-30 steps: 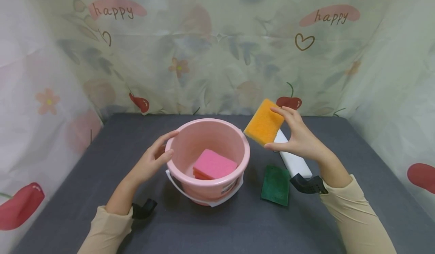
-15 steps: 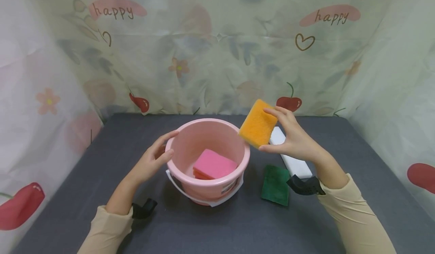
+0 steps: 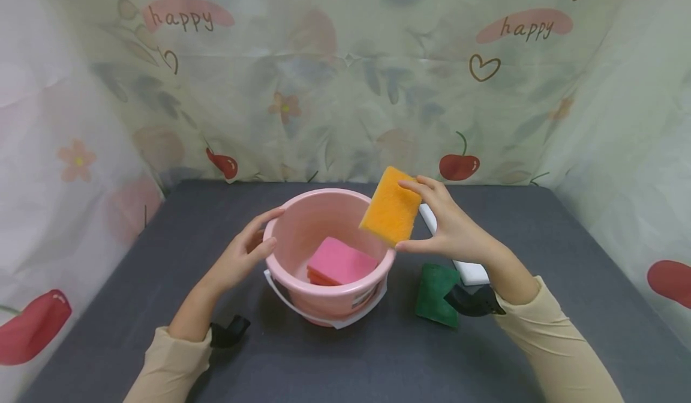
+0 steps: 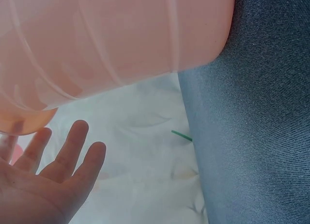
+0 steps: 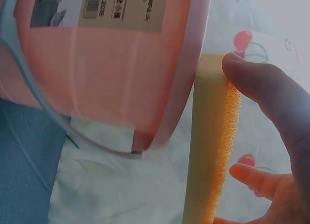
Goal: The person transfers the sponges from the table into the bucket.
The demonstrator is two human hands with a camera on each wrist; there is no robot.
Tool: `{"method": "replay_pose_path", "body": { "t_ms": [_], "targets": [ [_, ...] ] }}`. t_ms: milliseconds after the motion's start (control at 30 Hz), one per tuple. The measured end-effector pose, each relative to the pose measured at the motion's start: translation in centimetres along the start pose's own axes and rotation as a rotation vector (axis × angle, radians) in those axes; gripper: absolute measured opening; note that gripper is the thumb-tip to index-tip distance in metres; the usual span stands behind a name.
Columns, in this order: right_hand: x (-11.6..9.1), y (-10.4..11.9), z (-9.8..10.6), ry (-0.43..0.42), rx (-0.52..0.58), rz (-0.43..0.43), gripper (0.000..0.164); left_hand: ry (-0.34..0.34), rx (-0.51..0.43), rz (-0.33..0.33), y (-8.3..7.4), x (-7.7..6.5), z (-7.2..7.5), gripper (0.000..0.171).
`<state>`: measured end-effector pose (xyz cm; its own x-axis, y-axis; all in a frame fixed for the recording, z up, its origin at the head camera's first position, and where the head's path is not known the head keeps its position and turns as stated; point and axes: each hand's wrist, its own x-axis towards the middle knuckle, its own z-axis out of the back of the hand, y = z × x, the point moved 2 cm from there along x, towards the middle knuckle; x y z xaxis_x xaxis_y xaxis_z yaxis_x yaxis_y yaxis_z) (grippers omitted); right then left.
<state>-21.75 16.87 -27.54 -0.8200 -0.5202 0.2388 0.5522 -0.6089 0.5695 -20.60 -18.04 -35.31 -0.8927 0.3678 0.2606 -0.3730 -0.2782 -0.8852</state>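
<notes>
A pink bucket (image 3: 332, 291) with a white handle (image 3: 353, 318) stands on the dark table. Inside lies a pink sponge (image 3: 341, 261), with an orange-red layer under it. My left hand (image 3: 237, 258) rests at the bucket's left rim; in the left wrist view its fingers (image 4: 72, 149) are spread and nearly straight by the rim. My right hand (image 3: 459, 229) pinches a yellow-orange sponge (image 3: 391, 208) between thumb and fingers, over the bucket's right rim. In the right wrist view the sponge (image 5: 210, 141) appears edge-on, close beside the rim (image 5: 181, 88).
Right of the bucket, a dark green scouring pad (image 3: 434, 295) lies on the table (image 3: 335, 367). A white oblong block (image 3: 471, 273) lies behind it, partly hidden by my right hand. Patterned curtains (image 3: 345, 91) enclose the back and sides.
My right hand has moved left and slightly down with the yellow-orange sponge, from beside the bucket to over its right rim. The left hand and bucket have stayed put.
</notes>
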Motion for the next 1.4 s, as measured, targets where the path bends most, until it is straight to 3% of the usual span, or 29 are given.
{"method": "replay_pose_path", "body": {
  "t_ms": [1000, 1400],
  "targets": [
    [1.1, 2.8, -2.3, 0.033, 0.040, 0.093, 0.088, 0.004, -0.005, -0.003, -0.1, 0.0, 0.1, 0.054],
    [1.3, 3.5, -3.3, 0.065, 0.060, 0.081, 0.087, 0.003, 0.005, -0.003, 0.0, 0.0, 0.0, 0.054]
  ]
}}
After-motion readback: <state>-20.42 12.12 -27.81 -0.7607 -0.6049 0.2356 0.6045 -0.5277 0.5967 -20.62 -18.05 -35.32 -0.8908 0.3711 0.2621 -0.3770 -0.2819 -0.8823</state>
